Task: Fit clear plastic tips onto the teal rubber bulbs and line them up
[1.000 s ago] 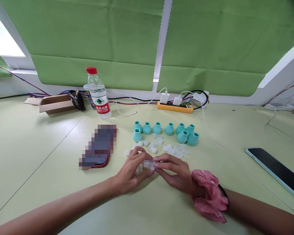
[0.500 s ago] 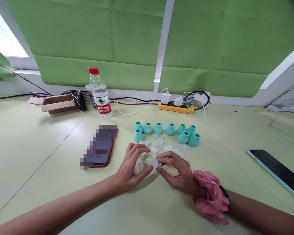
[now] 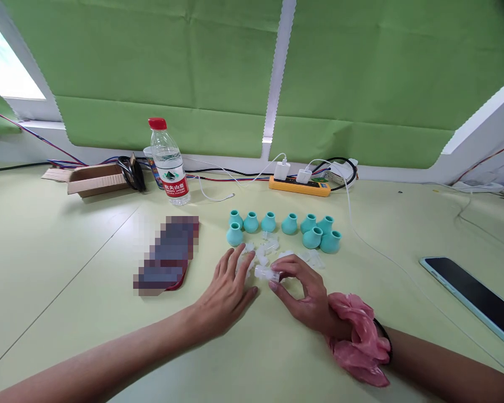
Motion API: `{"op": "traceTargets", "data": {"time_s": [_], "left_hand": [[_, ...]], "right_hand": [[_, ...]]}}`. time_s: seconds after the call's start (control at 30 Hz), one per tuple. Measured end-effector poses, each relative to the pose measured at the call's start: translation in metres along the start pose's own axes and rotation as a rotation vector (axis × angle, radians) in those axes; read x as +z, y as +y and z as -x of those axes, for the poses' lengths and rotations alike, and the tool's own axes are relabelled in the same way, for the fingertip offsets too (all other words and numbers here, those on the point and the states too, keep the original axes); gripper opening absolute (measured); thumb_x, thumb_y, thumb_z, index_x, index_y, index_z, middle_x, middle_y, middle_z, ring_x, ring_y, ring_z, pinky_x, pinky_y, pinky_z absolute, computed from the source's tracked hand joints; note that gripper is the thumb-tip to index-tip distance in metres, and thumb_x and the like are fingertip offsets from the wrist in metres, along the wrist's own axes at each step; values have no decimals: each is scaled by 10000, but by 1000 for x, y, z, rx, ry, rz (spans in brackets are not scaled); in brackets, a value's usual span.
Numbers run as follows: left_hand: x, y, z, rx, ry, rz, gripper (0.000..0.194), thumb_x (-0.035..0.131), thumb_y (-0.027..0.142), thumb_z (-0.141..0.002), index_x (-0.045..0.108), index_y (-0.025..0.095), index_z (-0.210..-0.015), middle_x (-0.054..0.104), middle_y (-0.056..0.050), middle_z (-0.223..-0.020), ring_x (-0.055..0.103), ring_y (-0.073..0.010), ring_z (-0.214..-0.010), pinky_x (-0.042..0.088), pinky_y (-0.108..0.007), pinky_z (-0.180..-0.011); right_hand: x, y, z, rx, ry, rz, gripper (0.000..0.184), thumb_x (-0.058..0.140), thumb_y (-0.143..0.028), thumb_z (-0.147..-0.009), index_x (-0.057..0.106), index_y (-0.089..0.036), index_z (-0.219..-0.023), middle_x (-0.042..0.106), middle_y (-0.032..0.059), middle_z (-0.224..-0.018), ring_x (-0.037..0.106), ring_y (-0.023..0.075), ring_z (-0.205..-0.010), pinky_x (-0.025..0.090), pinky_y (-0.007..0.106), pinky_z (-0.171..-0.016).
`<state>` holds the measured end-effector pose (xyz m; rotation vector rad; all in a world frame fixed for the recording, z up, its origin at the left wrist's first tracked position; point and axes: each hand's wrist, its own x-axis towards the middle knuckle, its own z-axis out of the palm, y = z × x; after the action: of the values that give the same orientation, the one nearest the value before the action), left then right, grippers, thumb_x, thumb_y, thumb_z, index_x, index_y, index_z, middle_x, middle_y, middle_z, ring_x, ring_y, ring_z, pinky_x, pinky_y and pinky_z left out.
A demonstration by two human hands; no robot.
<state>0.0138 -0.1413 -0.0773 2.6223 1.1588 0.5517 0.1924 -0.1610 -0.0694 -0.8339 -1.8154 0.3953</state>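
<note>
My right hand pinches a small translucent plastic tube piece between thumb and fingertips, a little above the table. To its left, my left hand is open with fingers spread, beside a few loose clear pieces partly hidden behind its fingers. More translucent plastic pieces lie in a loose pile just beyond both hands, and another group sits behind the right hand. Behind them stand several turquoise bulb-shaped pieces with open necks, in a rough row; a cluster of them is at the right.
A phone in a red case lies at left, and another phone at right. Along the back stand a water bottle, a cardboard box and a yellow power strip. A white cable crosses the table's right side.
My left hand has come away from the plastic piece and its fingers have straightened. The right hand keeps hold of the piece, which now shows more fully.
</note>
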Motion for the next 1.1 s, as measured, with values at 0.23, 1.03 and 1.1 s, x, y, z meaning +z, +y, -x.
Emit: {"op": "traceTargets", "data": {"time_s": [0.23,1.03,1.1], "left_hand": [[-7,-7,-6,121,-88,224,539,269,128,-846,33,221,-1322,-66,-100,-1393,13,-243,-1283,251,-457,-996],[-26,-34,-25,-169,-56,67,505,381,308,-831,223,233,-1304,181,-129,-1350,140,-325,-1232,248,-524,-932],[-28,-31,-25,-165,33,108,465,368,280,-838,249,237,-1285,243,-108,-1302,202,-280,-1204,251,-484,-947]], "right_hand": [[-1,0,3,-8,-51,-19,230,536,-94,-731,502,-199,-934,546,33,-817,527,132,-753,483,232,-576],[2,-13,2,-176,-594,165,211,474,-204,-791,546,-150,-983,543,71,-803,492,149,-731,435,272,-634],[3,-10,3,-122,-575,178,224,500,-208,-776,539,-152,-989,542,70,-816,495,156,-748,436,281,-650]]}}
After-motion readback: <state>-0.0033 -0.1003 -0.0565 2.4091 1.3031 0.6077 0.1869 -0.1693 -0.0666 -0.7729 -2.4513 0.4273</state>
